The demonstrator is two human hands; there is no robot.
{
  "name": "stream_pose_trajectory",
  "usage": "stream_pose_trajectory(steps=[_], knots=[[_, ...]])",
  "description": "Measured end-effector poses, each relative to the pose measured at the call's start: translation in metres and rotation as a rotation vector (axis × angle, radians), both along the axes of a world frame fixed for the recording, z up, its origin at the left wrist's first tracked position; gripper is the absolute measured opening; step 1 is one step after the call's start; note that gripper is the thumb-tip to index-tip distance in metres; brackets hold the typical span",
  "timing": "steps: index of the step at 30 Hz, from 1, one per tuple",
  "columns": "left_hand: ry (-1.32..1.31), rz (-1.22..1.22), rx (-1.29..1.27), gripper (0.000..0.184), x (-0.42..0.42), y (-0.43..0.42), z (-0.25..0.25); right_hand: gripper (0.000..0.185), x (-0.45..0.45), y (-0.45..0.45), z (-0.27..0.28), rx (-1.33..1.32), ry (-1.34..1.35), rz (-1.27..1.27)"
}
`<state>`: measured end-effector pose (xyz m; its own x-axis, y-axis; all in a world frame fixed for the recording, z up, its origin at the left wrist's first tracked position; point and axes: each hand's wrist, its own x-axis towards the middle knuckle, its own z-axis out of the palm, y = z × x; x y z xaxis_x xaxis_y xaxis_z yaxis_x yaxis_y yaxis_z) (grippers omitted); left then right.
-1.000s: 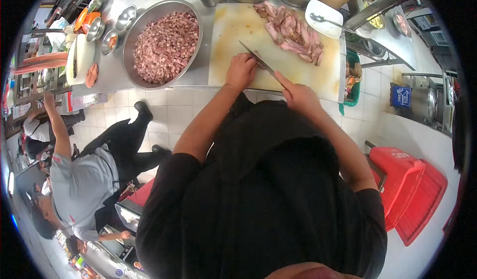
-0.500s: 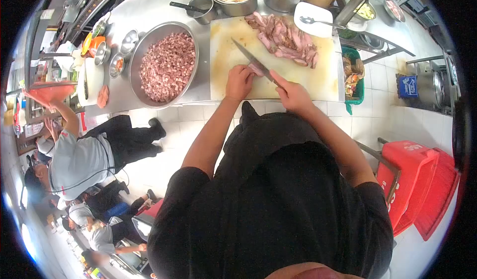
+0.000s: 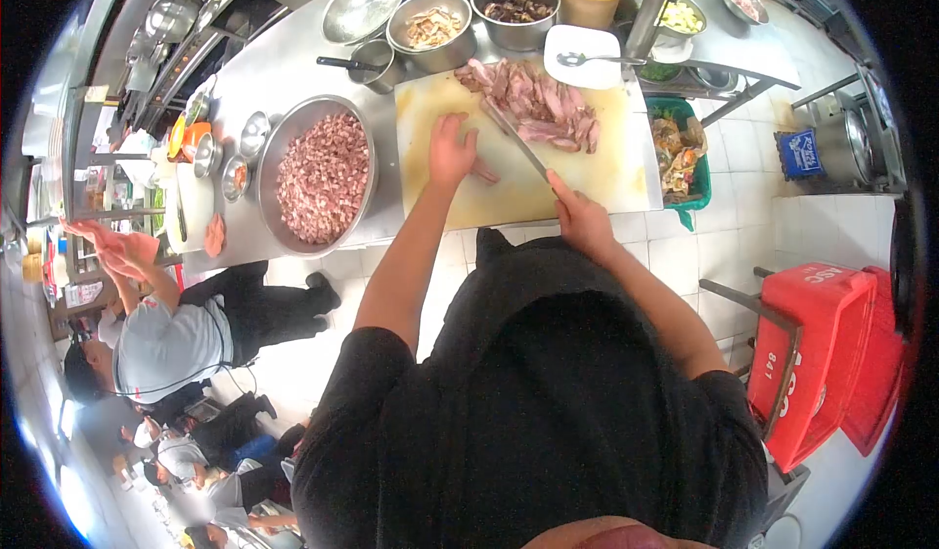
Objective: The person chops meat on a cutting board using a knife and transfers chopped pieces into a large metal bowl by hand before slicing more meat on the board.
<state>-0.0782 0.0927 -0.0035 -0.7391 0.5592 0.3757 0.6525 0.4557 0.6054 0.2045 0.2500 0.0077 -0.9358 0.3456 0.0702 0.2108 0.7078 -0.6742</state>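
Note:
My right hand point(image 3: 585, 218) is closed round the handle of a knife point(image 3: 520, 145), its blade pointing up and left to the edge of a pile of meat strips point(image 3: 543, 104). My left hand point(image 3: 453, 150) is over the left part of the white cutting board point(image 3: 606, 182), fingers apart, holding nothing. Just right of its thumb a small piece of meat point(image 3: 484, 170) lies on the board. To the left of the board stands a large steel bowl point(image 3: 369, 192) full of diced meat point(image 3: 323, 179).
Steel pots point(image 3: 445, 57) and a white dish with a spoon point(image 3: 584, 74) stand behind the board. A green bin point(image 3: 696, 195) is at its right, red crates point(image 3: 817, 353) lower right. At the left a co-worker point(image 3: 176, 343) lifts pink meat point(image 3: 127, 243).
My left hand has let go of the meat piece, moved up-left and opened. The knife has moved up to the meat pile. The view has shifted; the co-worker's hands now hold pink meat.

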Motion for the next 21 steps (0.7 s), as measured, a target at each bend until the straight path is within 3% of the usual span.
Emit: stream_pose_trajectory(steps=[3, 5, 6, 7, 8, 9, 10, 11, 14, 15, 17, 19, 20, 21], knots=[[-0.020, -0.004, -0.020, 0.041, -0.022, 0.025, -0.017, 0.070, 0.000, 0.001, -0.020, -0.029, -0.102, 0.027], [-0.008, -0.094, -0.082, 0.049, -0.030, 0.037, -0.028, 0.071, -0.001, -0.001, -0.047, -0.055, -0.017, 0.022], [-0.232, -0.205, 0.003, 0.048, -0.037, 0.048, -0.025, 0.069, -0.001, 0.000, -0.051, -0.005, -0.106, 0.055], [-0.237, -0.209, -0.002, 0.049, -0.038, 0.054, -0.029, 0.070, 0.000, 0.005, -0.022, -0.142, -0.175, 0.087], [-0.104, -0.135, -0.063, 0.048, -0.036, 0.059, -0.032, 0.073, 0.000, 0.002, -0.009, -0.055, -0.210, 0.066], [-0.186, -0.194, 0.091, 0.048, -0.044, 0.061, -0.052, 0.075, 0.002, 0.003, -0.004, -0.060, -0.199, 0.083], [-0.166, -0.134, 0.069, 0.046, -0.043, 0.062, -0.054, 0.072, 0.002, 0.002, 0.005, -0.075, -0.230, 0.062], [-0.147, -0.053, 0.037, 0.044, -0.040, 0.063, -0.051, 0.070, 0.005, 0.003, 0.010, -0.039, -0.088, 0.043], [-0.285, -0.001, -0.040, 0.038, -0.036, 0.067, -0.032, 0.071, 0.005, 0.003, 0.008, -0.053, -0.067, 0.020], [-0.337, -0.051, 0.064, 0.037, -0.036, 0.070, -0.033, 0.069, 0.003, 0.004, 0.021, -0.060, -0.191, 0.020], [-0.437, -0.118, 0.260, 0.033, -0.040, 0.063, -0.038, 0.070, 0.006, 0.011, -0.010, -0.038, -0.118, 0.005], [-0.283, -0.069, 0.182, 0.032, -0.037, 0.049, -0.025, 0.073, 0.003, 0.004, -0.008, -0.218, -0.192, 0.013], [-0.222, -0.028, 0.174, 0.027, -0.019, 0.037, 0.009, 0.072, 0.002, -0.001, -0.029, -0.153, -0.155, 0.028], [-0.154, -0.041, 0.273, 0.023, -0.032, 0.020, -0.015, 0.072, 0.001, 0.000, -0.040, -0.130, -0.145, 0.026]])
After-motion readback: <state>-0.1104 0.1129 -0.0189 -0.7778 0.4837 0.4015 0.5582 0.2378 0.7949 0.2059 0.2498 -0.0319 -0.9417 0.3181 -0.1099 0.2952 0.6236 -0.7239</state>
